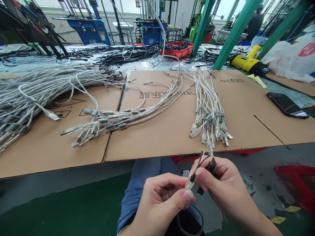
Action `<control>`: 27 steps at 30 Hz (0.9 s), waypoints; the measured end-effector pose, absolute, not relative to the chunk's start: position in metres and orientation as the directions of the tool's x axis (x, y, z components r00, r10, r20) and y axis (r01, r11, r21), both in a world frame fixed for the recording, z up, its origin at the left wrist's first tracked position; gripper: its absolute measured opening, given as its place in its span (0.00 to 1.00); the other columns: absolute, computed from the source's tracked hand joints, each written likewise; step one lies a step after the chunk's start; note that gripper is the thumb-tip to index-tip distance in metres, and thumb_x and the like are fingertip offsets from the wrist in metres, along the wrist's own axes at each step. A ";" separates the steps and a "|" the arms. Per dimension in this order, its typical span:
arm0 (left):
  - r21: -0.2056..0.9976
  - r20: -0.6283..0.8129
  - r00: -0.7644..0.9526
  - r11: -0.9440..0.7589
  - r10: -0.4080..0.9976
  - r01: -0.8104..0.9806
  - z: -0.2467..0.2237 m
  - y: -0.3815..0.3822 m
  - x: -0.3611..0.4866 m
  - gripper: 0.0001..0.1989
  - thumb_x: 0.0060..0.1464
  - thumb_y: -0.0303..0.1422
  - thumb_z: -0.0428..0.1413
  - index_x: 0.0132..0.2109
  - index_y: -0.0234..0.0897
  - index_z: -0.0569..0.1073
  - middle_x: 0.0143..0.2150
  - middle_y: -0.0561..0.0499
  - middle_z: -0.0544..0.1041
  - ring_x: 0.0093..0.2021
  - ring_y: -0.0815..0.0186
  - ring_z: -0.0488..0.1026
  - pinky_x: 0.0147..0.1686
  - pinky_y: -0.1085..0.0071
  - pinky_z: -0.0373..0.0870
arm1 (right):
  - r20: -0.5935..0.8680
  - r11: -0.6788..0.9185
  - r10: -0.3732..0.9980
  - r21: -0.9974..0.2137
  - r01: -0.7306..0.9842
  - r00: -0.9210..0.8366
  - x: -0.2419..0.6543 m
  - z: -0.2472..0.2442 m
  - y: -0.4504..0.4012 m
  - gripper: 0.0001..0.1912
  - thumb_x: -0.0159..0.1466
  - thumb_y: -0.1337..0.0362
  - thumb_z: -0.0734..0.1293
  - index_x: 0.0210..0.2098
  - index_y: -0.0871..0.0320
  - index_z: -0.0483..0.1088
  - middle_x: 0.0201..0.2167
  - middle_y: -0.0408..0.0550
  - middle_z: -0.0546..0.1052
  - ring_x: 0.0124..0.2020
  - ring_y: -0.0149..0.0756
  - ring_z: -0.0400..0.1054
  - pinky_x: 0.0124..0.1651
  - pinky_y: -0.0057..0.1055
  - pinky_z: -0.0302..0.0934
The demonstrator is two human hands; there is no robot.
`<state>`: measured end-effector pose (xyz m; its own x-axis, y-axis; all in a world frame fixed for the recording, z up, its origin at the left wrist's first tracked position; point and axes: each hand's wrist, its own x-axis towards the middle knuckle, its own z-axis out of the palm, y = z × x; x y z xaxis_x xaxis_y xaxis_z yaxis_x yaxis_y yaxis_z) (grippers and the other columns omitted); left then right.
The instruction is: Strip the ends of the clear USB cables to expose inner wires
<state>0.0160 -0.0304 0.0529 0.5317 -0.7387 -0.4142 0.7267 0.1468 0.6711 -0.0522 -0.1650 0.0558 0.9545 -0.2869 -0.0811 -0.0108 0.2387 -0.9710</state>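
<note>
My left hand (163, 200) is closed, pinching a pale translucent cable end (189, 183) between thumb and forefinger. Thin red, green, white and black wires (201, 159) stick up out of that end. Close beside it on the right, my right hand (226, 183) is closed around a small dark piece (212, 165), whose kind I cannot make out. Its thumb is by the base of the wires. A black bit (200, 190) shows below that thumb. A grey cable loop (189, 229) hangs under my hands, in front of my lap.
Flattened cardboard (152, 141) covers the bench. On it lie a bunch of USB cables (211, 121), a second bunch (108, 123) and a large pile (44, 85). A phone (286, 105) and a yellow heat gun (246, 62) lie right; a red tray (177, 50) is behind.
</note>
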 end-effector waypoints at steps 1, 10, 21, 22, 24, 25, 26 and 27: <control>0.690 -0.401 0.557 0.160 -0.727 0.706 0.052 -0.030 0.016 0.05 0.37 0.29 0.67 0.25 0.35 0.79 0.20 0.54 0.78 0.20 0.79 0.70 0.23 0.87 0.68 | -0.082 0.217 -0.269 -0.976 -0.023 0.960 -0.055 0.059 -0.167 0.16 0.62 0.51 0.64 0.31 0.58 0.72 0.20 0.39 0.67 0.19 0.25 0.54 0.24 0.23 0.53; 0.919 -0.237 0.737 0.100 -0.633 0.381 0.042 -0.025 0.016 0.03 0.40 0.26 0.64 0.26 0.37 0.78 0.23 0.55 0.78 0.24 0.77 0.71 0.26 0.86 0.69 | 0.047 -0.600 0.040 -0.797 0.061 0.998 -0.082 0.082 -0.178 0.11 0.67 0.69 0.56 0.37 0.55 0.70 0.31 0.45 0.77 0.35 0.34 0.72 0.36 0.23 0.65; 0.851 -0.300 0.660 0.120 -0.689 0.511 0.046 -0.027 0.016 0.04 0.39 0.24 0.64 0.25 0.37 0.78 0.21 0.57 0.78 0.22 0.79 0.71 0.25 0.88 0.68 | 0.110 -0.688 0.052 -0.717 0.115 0.993 -0.080 0.083 -0.175 0.13 0.64 0.74 0.56 0.41 0.55 0.69 0.28 0.45 0.75 0.29 0.33 0.71 0.34 0.24 0.66; 0.837 -0.325 0.652 0.113 -0.685 0.536 0.046 -0.027 0.016 0.04 0.39 0.24 0.65 0.24 0.36 0.78 0.21 0.57 0.78 0.22 0.79 0.71 0.24 0.87 0.68 | 0.111 -0.689 0.040 -0.716 0.108 0.993 -0.080 0.082 -0.175 0.13 0.64 0.74 0.56 0.40 0.55 0.69 0.27 0.44 0.74 0.28 0.33 0.71 0.33 0.23 0.66; 0.801 -0.375 0.625 0.099 -0.685 0.590 0.048 -0.028 0.016 0.04 0.38 0.25 0.65 0.23 0.34 0.78 0.20 0.56 0.78 0.21 0.78 0.71 0.24 0.87 0.68 | 0.130 -0.678 0.016 -0.727 0.106 0.991 -0.080 0.080 -0.173 0.12 0.64 0.75 0.56 0.37 0.56 0.68 0.24 0.42 0.72 0.25 0.32 0.70 0.30 0.23 0.64; 0.780 -0.397 0.603 0.092 -0.692 0.619 0.049 -0.028 0.016 0.04 0.38 0.25 0.65 0.23 0.34 0.77 0.20 0.56 0.78 0.21 0.78 0.71 0.23 0.87 0.68 | 0.142 -0.668 -0.001 -0.736 0.105 0.990 -0.079 0.079 -0.171 0.12 0.63 0.75 0.56 0.35 0.56 0.68 0.23 0.42 0.71 0.25 0.31 0.69 0.29 0.22 0.64; 0.758 -0.413 0.579 0.087 -0.703 0.646 0.049 -0.028 0.017 0.04 0.38 0.25 0.66 0.23 0.33 0.77 0.19 0.55 0.77 0.20 0.78 0.71 0.23 0.87 0.68 | 0.151 -0.656 -0.019 -0.748 0.102 0.988 -0.079 0.078 -0.170 0.13 0.63 0.76 0.56 0.33 0.55 0.68 0.23 0.41 0.71 0.24 0.31 0.69 0.28 0.22 0.63; 0.738 -0.421 0.555 0.084 -0.717 0.669 0.050 -0.028 0.017 0.05 0.38 0.26 0.66 0.23 0.32 0.77 0.19 0.55 0.77 0.20 0.78 0.71 0.22 0.87 0.68 | 0.156 -0.640 -0.034 -0.762 0.098 0.987 -0.078 0.078 -0.170 0.13 0.63 0.76 0.56 0.32 0.55 0.68 0.23 0.41 0.71 0.24 0.31 0.70 0.28 0.22 0.63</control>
<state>0.0169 -0.0284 0.0502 0.5549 -0.7173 -0.4213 0.6692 0.0840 0.7383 -0.0776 -0.1695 0.0777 0.9872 -0.0340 0.1555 0.0980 -0.6404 -0.7617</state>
